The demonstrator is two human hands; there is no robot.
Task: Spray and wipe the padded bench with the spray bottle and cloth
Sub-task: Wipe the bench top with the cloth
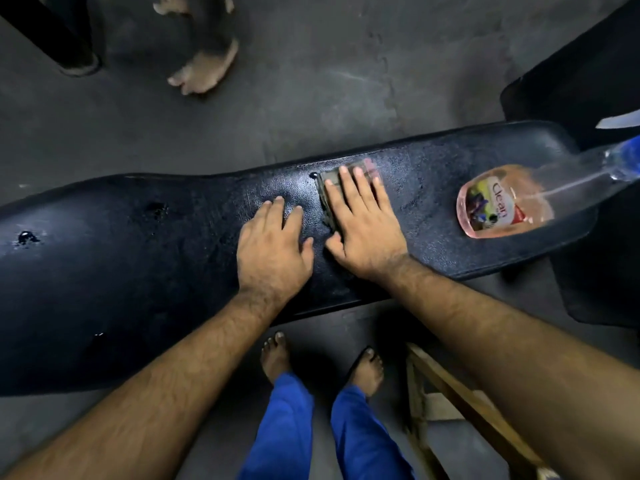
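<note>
Grey concrete floor (311, 81) under black padded bench (138, 237); fingers (349, 188) spread flat on cloth (329, 195).

The padded bench (138, 258) lies bare across the left and centre-left of the frame. At centre, the left hand (273, 247) and right hand (360, 230) take up the pad. Toward the right end stands the spray bottle (505, 202). A wooden frame (460, 403) blocks the lower right.
</note>
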